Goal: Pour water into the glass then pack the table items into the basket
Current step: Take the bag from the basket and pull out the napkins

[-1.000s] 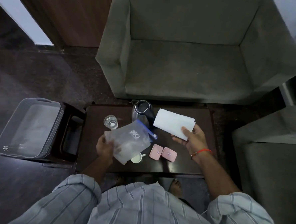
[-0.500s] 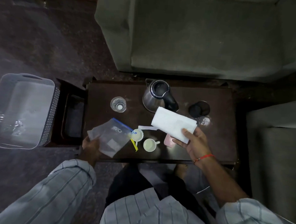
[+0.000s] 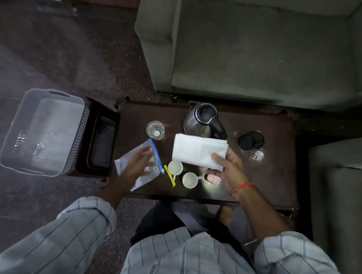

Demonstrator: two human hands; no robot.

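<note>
**Striped shirt, rolled sleeves, a red wrist thread**

The person wears a pale grey-blue shirt with thin, darker vertical stripes. Both sleeves, left sleeve (image 3: 68, 231) and right sleeve (image 3: 308, 261), end near the elbow, leaving the forearms bare. Around the wrist of the right hand (image 3: 228, 171) runs a thin red-orange thread, possibly with a small bead or knot. Dark trousers (image 3: 160, 222) show below the shirt hem. The left hand (image 3: 136, 166) is blurred.

Glossy steel kettle (image 3: 200, 122), clear plastic bag (image 3: 141, 166), perforated plastic basket (image 3: 78, 130), dark polished wooden table (image 3: 276, 163)
</note>
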